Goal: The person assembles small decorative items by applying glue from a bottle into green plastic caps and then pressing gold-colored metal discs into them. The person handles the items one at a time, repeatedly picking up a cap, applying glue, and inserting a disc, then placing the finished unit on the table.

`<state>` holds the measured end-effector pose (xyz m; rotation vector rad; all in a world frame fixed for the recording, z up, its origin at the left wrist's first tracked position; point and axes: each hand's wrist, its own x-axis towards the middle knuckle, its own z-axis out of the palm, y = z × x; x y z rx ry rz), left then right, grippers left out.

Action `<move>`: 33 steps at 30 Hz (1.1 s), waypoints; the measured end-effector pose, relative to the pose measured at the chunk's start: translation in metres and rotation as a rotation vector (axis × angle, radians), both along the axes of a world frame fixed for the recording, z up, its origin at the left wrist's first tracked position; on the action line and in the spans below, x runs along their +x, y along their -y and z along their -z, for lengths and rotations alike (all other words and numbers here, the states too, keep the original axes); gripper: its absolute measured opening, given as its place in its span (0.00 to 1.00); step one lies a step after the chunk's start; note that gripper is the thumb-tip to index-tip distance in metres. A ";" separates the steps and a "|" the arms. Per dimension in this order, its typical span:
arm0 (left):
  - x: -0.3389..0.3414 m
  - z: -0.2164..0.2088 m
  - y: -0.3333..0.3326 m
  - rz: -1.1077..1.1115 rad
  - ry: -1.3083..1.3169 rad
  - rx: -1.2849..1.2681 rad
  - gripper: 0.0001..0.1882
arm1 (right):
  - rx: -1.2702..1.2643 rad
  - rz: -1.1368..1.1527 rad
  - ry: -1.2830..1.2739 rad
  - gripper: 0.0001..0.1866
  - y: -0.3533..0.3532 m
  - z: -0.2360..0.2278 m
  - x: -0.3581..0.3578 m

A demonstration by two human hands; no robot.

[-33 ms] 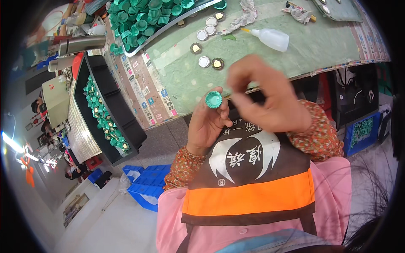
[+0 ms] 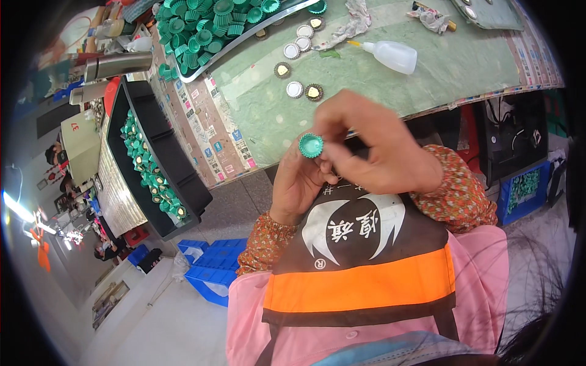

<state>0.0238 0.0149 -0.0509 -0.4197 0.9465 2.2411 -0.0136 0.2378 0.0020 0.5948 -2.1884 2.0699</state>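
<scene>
My left hand [image 2: 299, 186] is closed around a small green fluted cap [image 2: 311, 146], its hollow side facing up between thumb and fingers. Close against the cap's right side, my right hand [image 2: 375, 143] is bent with thumb and forefinger on either side of a gap. Motion smears its fingertips, so whether they hold anything small is unclear. On the green table mat beyond lie several loose crown caps, some white like this cap [image 2: 295, 89], others dark with a pale yellow centre like this cap [image 2: 314, 92].
A metal tray [image 2: 201, 70] heaped with green fluted caps stands at the far left. Left of the table, a black bin [image 2: 177, 146] holds more. A white squeeze bottle [image 2: 395, 57] and crumpled paper [image 2: 354, 25] lie on the mat. Blue crates [image 2: 213, 262] stand on the floor.
My right hand has moved left, bringing its fingers up to the green cap. My left hand keeps its hold almost in place.
</scene>
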 end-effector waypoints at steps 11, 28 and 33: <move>-0.004 -0.007 0.002 0.076 -0.049 0.005 0.29 | 0.163 0.288 0.139 0.10 -0.019 0.005 -0.007; -0.016 -0.016 0.001 0.052 -0.091 0.001 0.28 | 1.066 0.839 -0.366 0.11 -0.139 0.072 -0.067; -0.017 -0.015 -0.001 0.080 -0.089 0.008 0.28 | 0.413 0.570 -0.033 0.07 -0.091 0.007 -0.037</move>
